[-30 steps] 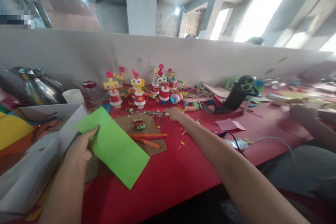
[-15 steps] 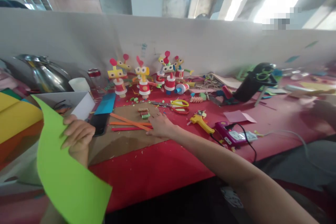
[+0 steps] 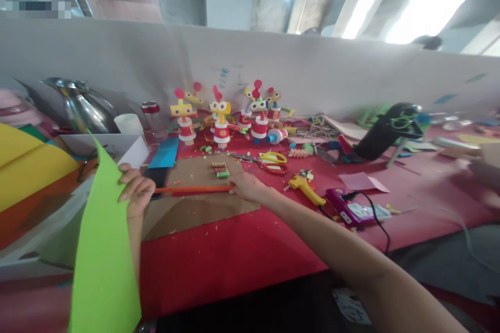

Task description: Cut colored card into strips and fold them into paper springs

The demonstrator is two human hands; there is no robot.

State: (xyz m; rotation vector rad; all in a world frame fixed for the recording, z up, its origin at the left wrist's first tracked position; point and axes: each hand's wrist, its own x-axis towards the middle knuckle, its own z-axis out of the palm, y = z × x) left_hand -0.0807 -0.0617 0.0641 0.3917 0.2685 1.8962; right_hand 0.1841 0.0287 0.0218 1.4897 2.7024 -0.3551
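A bright green paper sheet hangs from my left hand, whose fingers are closed on its edge. Orange paper strips run level from beside that hand to my right hand, which has their right end between closed fingers. Whether the left hand also grips the strips' left end, I cannot tell. Just behind the right fingers, small folded paper springs lie on a brown cardboard sheet. Partly behind the left hand is a dark phone, with blue paper over its far end.
Scissors, a yellow glue gun and a purple power strip lie to the right. Several paper-cup figures stand at the back. A white box and a steel jug are left. Another person's blurred hand is far right.
The crossed strips are now gathered into one narrow line, their right end in my right hand. My left hand, carrying the green sheet, has come right to their left end. The view has shifted slightly.
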